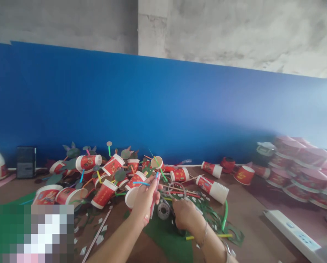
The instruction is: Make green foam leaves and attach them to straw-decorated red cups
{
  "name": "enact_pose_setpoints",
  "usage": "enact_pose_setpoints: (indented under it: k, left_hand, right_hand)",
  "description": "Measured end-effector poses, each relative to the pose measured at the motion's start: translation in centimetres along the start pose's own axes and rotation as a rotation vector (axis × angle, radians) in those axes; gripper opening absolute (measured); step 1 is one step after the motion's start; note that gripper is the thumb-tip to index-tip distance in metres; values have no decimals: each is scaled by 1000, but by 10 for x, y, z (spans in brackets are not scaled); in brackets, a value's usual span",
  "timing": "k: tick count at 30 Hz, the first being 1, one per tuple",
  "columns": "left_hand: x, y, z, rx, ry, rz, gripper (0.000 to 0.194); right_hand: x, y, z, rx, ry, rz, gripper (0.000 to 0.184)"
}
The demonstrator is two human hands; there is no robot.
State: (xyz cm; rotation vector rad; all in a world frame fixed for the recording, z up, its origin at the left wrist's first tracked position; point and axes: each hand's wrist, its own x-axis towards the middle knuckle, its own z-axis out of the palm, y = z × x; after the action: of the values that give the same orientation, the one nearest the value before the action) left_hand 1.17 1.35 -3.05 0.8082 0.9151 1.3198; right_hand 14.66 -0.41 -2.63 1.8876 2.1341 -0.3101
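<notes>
My left hand (148,199) is closed around a narrow red-and-white piece (153,209) with a blue tip, seen almost edge-on. A blue straw (139,183) sticks out to the left beside the fingers. Just behind the wrist, a paper cup (130,197) shows its white inside. My right hand (187,213) is low over the table, its fingers curled; what they hold, if anything, is hidden. A tape roll (163,211) lies between the hands, and a larger clear ring (177,190) is just beyond the right hand.
Red paper cups (104,193) with straws and green paper discs (121,175) are heaped at the left. Nested cups (213,188) lie right of centre. Stacked cups (306,171) and a power strip (292,233) are at the right. Green scraps (213,215) litter the table; a blue panel (163,109) stands behind.
</notes>
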Motion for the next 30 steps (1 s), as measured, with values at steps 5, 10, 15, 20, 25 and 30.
enact_pose_setpoints:
  k: [5, 10, 15, 20, 25, 30]
  left_hand:
    - [1, 4, 3, -193, 37, -9, 32]
    - [2, 3, 3, -228, 126, -9, 27]
    - [3, 4, 1, -242, 120, -34, 26]
    - [1, 3, 1, -293, 63, -14, 33]
    - [-2, 5, 2, -188, -8, 69, 42]
    - [-8, 13, 3, 51, -37, 218, 30]
  right_hand:
    - [4, 14, -5, 27, 49, -22, 39]
    - [5, 28, -8, 69, 47, -85, 38]
    - [-1, 22, -6, 83, 3, -139, 47]
    - [-6, 2, -7, 3, -14, -108, 44]
    - [-2, 21, -6, 93, 8, -216, 39]
    - [5, 57, -13, 460, 122, -316, 33]
